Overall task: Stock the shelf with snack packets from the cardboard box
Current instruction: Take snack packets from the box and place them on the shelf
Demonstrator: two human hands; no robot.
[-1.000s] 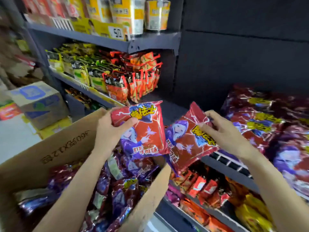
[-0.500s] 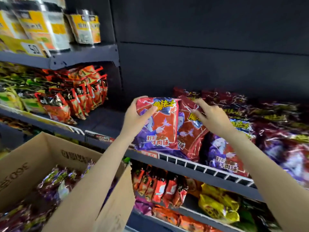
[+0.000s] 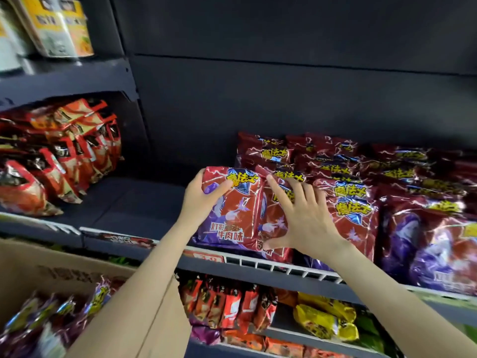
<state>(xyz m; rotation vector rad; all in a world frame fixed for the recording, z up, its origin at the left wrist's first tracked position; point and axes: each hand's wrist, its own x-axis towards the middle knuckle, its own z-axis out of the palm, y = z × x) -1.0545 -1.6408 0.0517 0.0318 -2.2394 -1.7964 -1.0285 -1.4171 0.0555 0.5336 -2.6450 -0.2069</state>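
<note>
Step in hand, as judged: two snack packets are being seated on the shelf (image 3: 258,264), at the left end of the row of packets (image 3: 361,192) already stocked there.

Left hand (image 3: 200,200): curled round the upper left corner of the left packet (image 3: 232,210), thumb across the front face. The packet is held upright, long axis near vertical, top leaning slightly back; its bottom edge appears to be at the shelf's front rail, but contact cannot be confirmed.

Right hand (image 3: 304,218): fingers spread and nearly straight, laid flat on the front of the right packet (image 3: 271,220); thumb stretched toward the lower edge. It is read as a press, not a grip. This packet is overlapped on its left edge by the left packet and sits just beside the stocked row.

Key relation: both packets lie directly ahead of the hands, and the stocked row lies to the right of them. Bare shelf is seen to the left of the left packet, as far as the orange bags (image 3: 64,156). The right hand is nearer the row; any squaring-up against it is best done by that hand.

Cardboard box (image 3: 51,270): below and left of the shelf, with more packets (image 3: 38,324) seen inside. The task is therefore judged unfinished.

Risk noted: the foil is glossy, and an upright packet may slip forward over the rail on release.
</note>
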